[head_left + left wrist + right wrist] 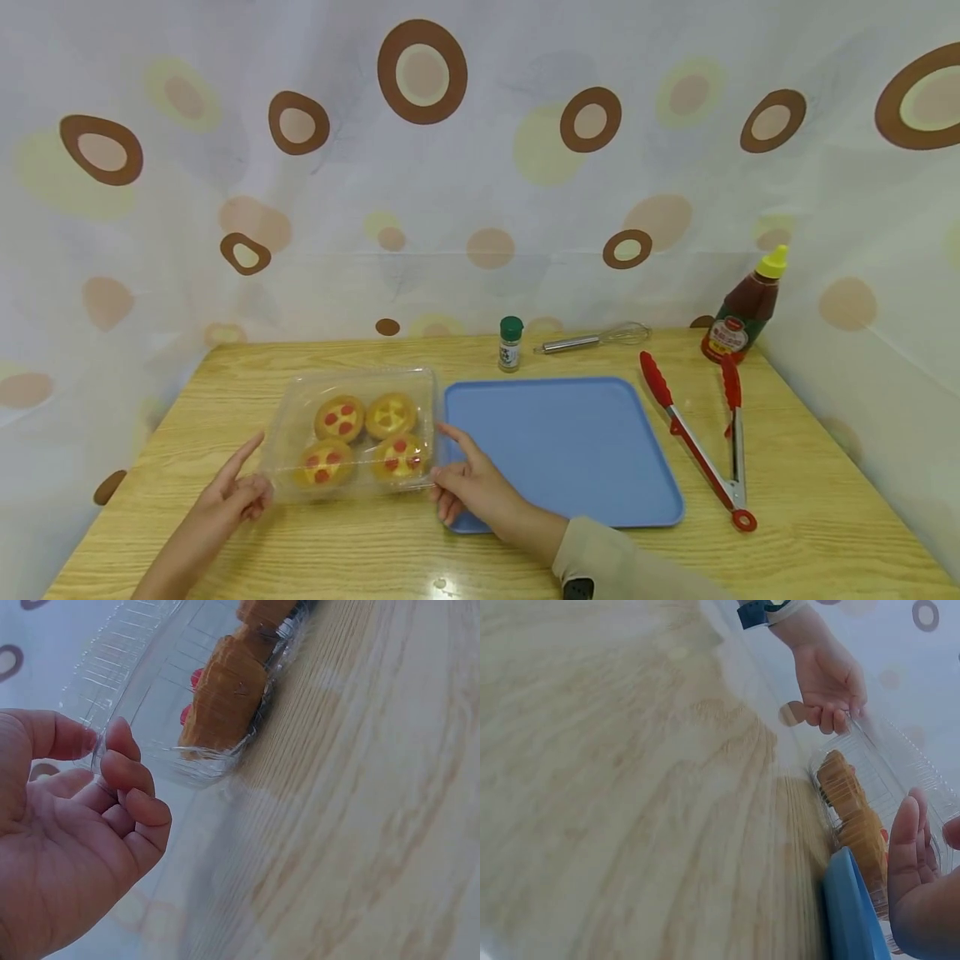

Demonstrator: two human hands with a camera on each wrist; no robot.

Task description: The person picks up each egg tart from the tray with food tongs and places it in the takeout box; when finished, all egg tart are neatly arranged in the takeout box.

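Note:
A clear plastic food box point(360, 500) with a domed lid stands on the left half of the table. Inside lie several small round pastries point(340, 418), yellow on top, most with red pieces. At the box's left side my left hand point(225, 500) pinches the thin rim between thumb and fingers, as the left wrist view shows. My right hand point(480, 487) holds the opposite side, its index finger stretched along the edge and its thumb at the near corner. That hand overlaps the left edge of a blue tray point(555, 450).
Behind the tray stand a green-capped shaker point(510, 346) and a lying whisk point(600, 338). Red-tipped tongs point(705, 458) lie spread to the tray's right. A sauce bottle point(742, 312) with a yellow cap is at the back right corner. A patterned curtain point(480, 183) hangs behind.

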